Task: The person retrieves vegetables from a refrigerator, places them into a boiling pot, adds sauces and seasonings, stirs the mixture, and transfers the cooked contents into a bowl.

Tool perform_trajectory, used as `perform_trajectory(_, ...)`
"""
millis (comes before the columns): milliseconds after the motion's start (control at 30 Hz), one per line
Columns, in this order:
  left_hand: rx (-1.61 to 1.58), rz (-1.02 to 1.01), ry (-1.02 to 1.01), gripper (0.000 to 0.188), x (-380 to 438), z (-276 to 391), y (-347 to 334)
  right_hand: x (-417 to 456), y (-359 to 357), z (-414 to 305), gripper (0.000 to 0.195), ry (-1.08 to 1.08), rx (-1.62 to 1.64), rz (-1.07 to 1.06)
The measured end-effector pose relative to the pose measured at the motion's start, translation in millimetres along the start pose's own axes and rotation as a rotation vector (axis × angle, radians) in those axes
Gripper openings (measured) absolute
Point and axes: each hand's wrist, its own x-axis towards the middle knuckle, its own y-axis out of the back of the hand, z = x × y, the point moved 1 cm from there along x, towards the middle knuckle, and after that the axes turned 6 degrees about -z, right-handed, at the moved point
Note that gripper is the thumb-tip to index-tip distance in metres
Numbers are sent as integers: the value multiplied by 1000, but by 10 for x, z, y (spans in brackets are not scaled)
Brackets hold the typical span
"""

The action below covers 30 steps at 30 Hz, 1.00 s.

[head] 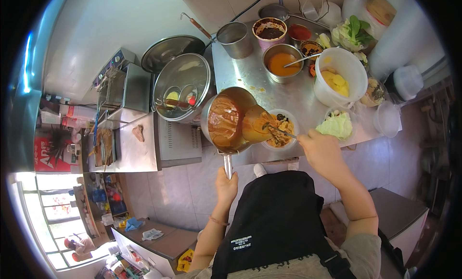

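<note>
My left hand (226, 187) grips the metal handle of a deep saucepan (246, 96), which is tilted to the right. Orange-brown broth (223, 116) fills much of it and reaches its right lip. Beneath that lip stands a round clear plastic bowl (296, 126) holding noodle-like food and dark pieces (282, 117). My right hand (321, 151) is closed around the thin handle of a metal utensil (281, 130). The utensil's head is at the saucepan's lip, above the bowl, partly hidden by food and sauce.
Behind the bowl are a steel pot of orange sauce (270, 68) with a ladle, and a white tub (320, 84) of yellow slices. Another bowl with cabbage (335, 125) sits right. A large lidded pot (207, 69) and a deep fryer (135, 86) stand left. The steel table's front edge (249, 161) is near me.
</note>
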Motion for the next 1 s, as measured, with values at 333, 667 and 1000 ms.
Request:
perform_trajectory(333,-354,-159,232,17,56,-114,-24,759,-1196,-129,35,44,216,281)
perform_trajectory(667,-250,-167,211,17,92,-209,-9,556,-1420,-436,27,26,944,85)
perform_trajectory(1000,-177,-140,141,20,135,-253,-6,353,-1245,-146,25,149,721,13)
